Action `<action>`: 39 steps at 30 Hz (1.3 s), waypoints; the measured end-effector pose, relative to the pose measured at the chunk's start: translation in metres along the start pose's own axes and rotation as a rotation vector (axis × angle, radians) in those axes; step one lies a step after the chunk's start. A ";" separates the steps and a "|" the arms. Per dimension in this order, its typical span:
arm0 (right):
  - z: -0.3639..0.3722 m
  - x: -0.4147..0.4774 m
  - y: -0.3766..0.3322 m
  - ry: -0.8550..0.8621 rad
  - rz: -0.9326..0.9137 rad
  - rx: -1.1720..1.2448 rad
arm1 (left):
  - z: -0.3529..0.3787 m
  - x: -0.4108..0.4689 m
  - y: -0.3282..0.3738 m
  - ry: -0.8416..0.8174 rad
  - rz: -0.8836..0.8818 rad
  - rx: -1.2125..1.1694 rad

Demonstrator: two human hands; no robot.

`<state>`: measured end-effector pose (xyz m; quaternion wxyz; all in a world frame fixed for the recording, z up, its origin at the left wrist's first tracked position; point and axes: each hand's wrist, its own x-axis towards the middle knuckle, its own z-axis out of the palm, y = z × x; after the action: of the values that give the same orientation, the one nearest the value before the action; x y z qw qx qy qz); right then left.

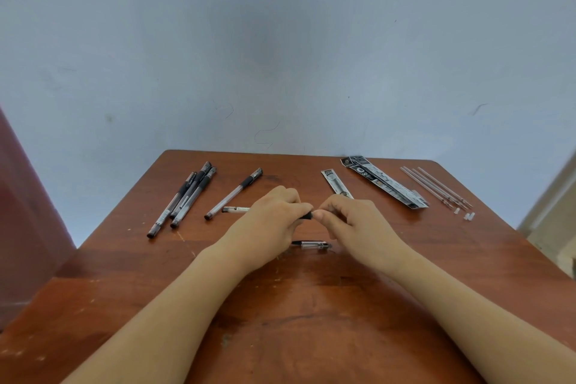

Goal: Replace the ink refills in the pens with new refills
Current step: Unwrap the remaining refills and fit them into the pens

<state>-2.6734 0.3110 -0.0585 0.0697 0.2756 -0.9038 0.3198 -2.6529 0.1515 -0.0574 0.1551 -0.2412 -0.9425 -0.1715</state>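
My left hand point(272, 218) and my right hand point(352, 221) meet over the middle of the wooden table point(280, 305). Both pinch one pen point(307, 215), of which only a short black section shows between the fingertips. A clear pen barrel point(235, 209) sticks out to the left behind my left hand. A pen cap point(313, 244) lies on the table just below the hands. One capped pen point(233, 193) lies alone left of centre. A cluster of three pens point(184, 198) lies further left.
A single refill packet point(336, 185) lies right of centre, and a stack of refill packets point(383, 181) beside it. Loose thin refills point(436, 187) and small white caps point(467, 215) lie at the far right. A blue-grey wall stands behind the table's far edge.
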 end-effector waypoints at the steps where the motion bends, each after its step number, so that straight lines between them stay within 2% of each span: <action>1: 0.000 0.000 -0.001 -0.003 0.013 0.030 | 0.001 0.000 0.000 0.004 0.006 0.013; 6: -0.003 0.002 -0.002 0.032 0.062 0.207 | 0.002 0.002 0.000 0.050 0.003 -0.005; 9: -0.009 0.005 -0.001 0.030 0.079 0.242 | -0.001 0.003 -0.007 0.144 -0.067 -0.070; 12: -0.019 0.004 0.005 -0.063 0.074 0.083 | -0.005 0.002 -0.012 0.214 -0.149 -0.057; 16: -0.021 0.001 0.008 -0.310 0.017 -0.084 | -0.007 0.001 -0.014 0.229 -0.212 -0.066; 21: -0.012 0.003 0.001 -0.354 -0.088 -0.188 | -0.007 0.001 -0.014 0.204 -0.223 -0.138; 26: -0.011 0.004 0.007 -0.278 -0.088 -0.287 | -0.007 0.001 -0.014 0.150 -0.213 -0.137; 28: -0.015 0.005 0.011 -0.160 -0.032 -0.289 | -0.008 0.001 -0.015 0.123 -0.221 -0.123; 32: -0.025 0.005 0.011 0.084 0.019 -0.145 | -0.010 0.002 -0.013 0.086 -0.227 -0.097; 39: -0.019 0.003 0.006 0.128 -0.069 -0.158 | -0.009 0.002 -0.005 0.028 -0.185 -0.009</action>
<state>-2.6800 0.3252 -0.0456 0.1598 0.2793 -0.9099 0.2618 -2.6552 0.1440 -0.0502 0.1505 -0.1514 -0.9578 -0.1927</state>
